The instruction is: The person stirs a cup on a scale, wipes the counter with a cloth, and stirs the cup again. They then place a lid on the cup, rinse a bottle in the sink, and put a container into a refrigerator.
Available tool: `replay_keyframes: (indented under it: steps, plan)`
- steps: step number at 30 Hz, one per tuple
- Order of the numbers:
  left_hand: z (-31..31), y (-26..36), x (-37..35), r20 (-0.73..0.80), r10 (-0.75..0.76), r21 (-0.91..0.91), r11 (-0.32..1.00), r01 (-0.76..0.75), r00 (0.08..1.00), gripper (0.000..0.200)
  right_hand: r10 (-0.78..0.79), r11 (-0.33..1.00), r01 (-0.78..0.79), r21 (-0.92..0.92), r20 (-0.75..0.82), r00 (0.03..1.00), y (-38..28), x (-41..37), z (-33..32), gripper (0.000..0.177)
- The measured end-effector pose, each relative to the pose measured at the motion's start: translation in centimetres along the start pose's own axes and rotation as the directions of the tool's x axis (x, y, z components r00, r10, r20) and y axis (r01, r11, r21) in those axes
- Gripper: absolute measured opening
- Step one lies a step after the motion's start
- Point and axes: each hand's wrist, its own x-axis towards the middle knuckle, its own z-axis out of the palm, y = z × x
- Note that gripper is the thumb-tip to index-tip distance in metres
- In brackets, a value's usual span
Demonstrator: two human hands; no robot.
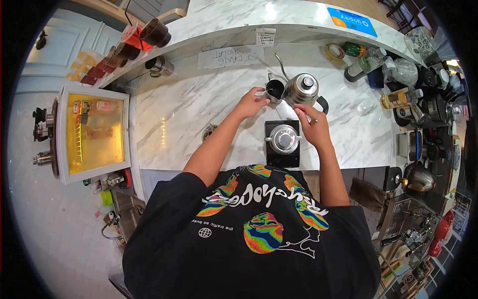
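My left hand (254, 103) is closed on the near left side of a small metal pitcher (275, 89) with dark contents. My right hand (313, 124) has its fingers pinched together just right of the pitcher. A thin silver utensil (314, 120) shows between those fingers, its far end hard to make out. Close beyond the right hand stands a steel gooseneck kettle (301, 88), upright and lidded, its spout towards the back. Nearer to me, a round silver vessel (285, 139) with two side handles sits on a black scale (283, 159), between my forearms.
A small metal and glass item (209, 131) is beside my left forearm. A glass jar (159, 66) stands at back left. Bottles (365, 65), a tape roll (335, 52) and bagged cups (402, 71) line the right side. The raised counter ledge (224, 30) curves along the back.
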Motion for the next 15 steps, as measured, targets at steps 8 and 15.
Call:
replay_keyframes:
  steps: [8,15]
  plan:
    - [-1.0,-1.0,-0.9,-0.113,0.054,0.108,0.993,-0.042,0.992,0.063,0.119,0.983,-0.120,0.137,0.014,0.993,0.5,-1.1,0.0,0.028]
    - [-1.5,0.6,-4.6,-0.158,0.066,0.004,0.998,-0.066,0.985,0.054,0.187,0.957,-0.182,0.226,-0.003,0.982,1.1,-3.6,-0.7,0.034]
